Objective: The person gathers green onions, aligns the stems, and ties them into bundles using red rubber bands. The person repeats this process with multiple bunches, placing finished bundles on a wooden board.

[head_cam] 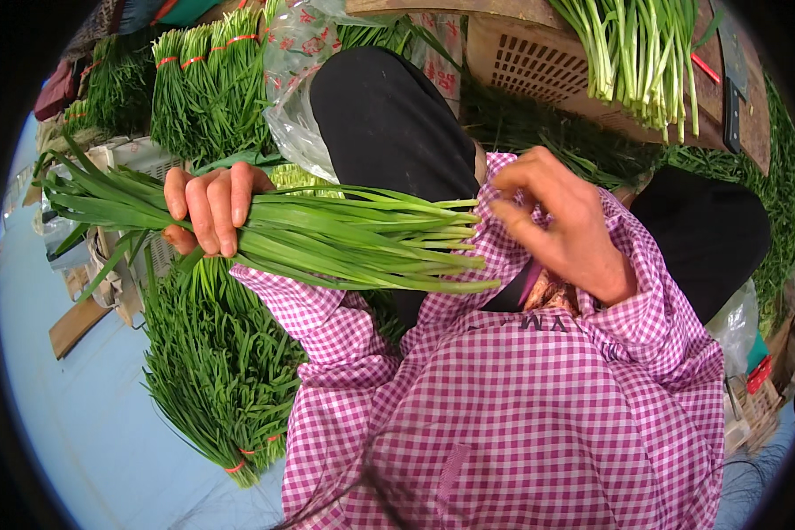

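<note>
My left hand point(213, 207) is closed around a bunch of green garlic chives point(344, 238), held level across my lap. The leafy tips hang out to the left, and the pale cut ends point right. Just past those ends is my right hand point(560, 222), its thumb and fingers curled but apart, with nothing seen between them. More loose chives point(636, 63) lie on a wooden board point(742, 126) at the upper right, their pale ends over its edge. Beside them on the board rest a knife with a black handle point(732, 122) and a red strip point(705, 68).
Chive bundles tied with red bands point(205, 86) stand at the upper left; a large heap point(225, 358) lies below my left arm. A perforated plastic crate point(536, 63) is under the board. A clear plastic bag point(298, 112) touches my knee. A wood piece point(79, 326) lies on the blue floor.
</note>
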`<state>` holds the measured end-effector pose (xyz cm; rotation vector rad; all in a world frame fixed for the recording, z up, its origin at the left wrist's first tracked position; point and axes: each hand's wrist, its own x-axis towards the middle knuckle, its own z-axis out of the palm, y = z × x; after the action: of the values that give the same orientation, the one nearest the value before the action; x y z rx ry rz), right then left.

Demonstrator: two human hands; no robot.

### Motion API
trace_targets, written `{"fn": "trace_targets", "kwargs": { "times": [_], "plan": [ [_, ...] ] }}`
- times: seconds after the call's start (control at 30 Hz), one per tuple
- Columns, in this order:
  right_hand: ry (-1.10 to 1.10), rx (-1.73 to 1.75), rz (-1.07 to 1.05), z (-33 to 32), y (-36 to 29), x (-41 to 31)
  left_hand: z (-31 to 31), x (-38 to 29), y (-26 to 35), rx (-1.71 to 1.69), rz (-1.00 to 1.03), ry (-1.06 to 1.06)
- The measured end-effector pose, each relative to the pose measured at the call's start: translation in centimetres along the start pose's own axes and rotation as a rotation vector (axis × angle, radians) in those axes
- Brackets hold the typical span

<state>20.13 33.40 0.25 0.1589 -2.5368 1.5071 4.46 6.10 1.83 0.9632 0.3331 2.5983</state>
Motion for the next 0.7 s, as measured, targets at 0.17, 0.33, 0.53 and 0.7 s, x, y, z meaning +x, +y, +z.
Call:
{"fn": "trace_targets", "kwargs": {
  "times": [0.17,0.33,0.53,0.7],
  "plan": [
    [-0.072,-0.215,-0.293,2.7,0.0,1.2,0.0,0.6,-0.2,-0.004,-0.020,-0.050],
    [0.051,-0.123,-0.211,2.3,0.6,0.7,-0.1,0.3,0.0,0.010,-0.008,-0.024],
    [0.060,0.047,-0.117,1.3,0.3,0.3,0.0,0.1,-0.1,0.012,-0.008,0.013],
    [0.015,-0.051,-0.249,2.8,0.3,1.2,0.3,0.3,-0.3,0.018,-0.003,0.035]
  ]
}}
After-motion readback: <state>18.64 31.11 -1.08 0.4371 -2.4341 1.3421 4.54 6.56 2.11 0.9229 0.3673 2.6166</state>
